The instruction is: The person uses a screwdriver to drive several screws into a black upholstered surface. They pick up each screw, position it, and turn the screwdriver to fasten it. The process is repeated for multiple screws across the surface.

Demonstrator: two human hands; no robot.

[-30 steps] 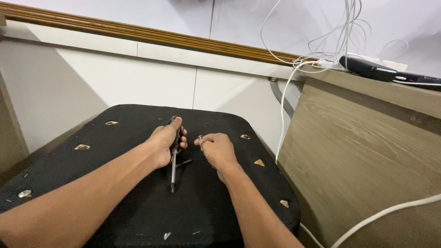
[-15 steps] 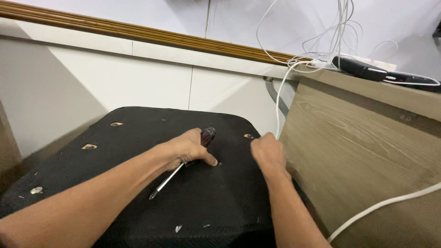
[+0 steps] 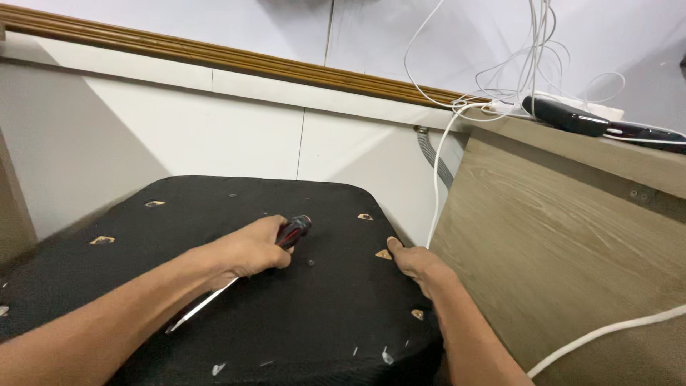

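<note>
- screwdriver (image 3: pixel 282 238) with a red and black handle lies in the left hand (image 3: pixel 249 250), whose fingers wrap closed around the handle; the handle end points far and right, and the metal shaft (image 3: pixel 196 309) runs back toward the near left, low over the black fabric.
- left hand rests on the black fabric-covered seat base (image 3: pixel 300 314), about the middle of its top face.
- right hand (image 3: pixel 418 266) sits at the right edge of the seat base, fingers curled over the rim and pressed on the fabric; it grasps the edge itself and carries no loose thing.
- small torn holes (image 3: pixel 365 216) in the fabric show pale wood beneath, scattered along the far and right borders, with one just beside the right hand's fingertips.
- small dark screw head (image 3: pixel 310 262) sits in the fabric between the two hands, near the screwdriver handle.
- wooden panel (image 3: pixel 564 257) stands to the right, close against the seat base.
- white cables (image 3: pixel 436 179) hang down the far wall by the panel, and a black device (image 3: pixel 564 114) lies on the panel's top ledge.
- wooden moulding (image 3: pixel 214 58) runs along the far wall above white panels.
</note>
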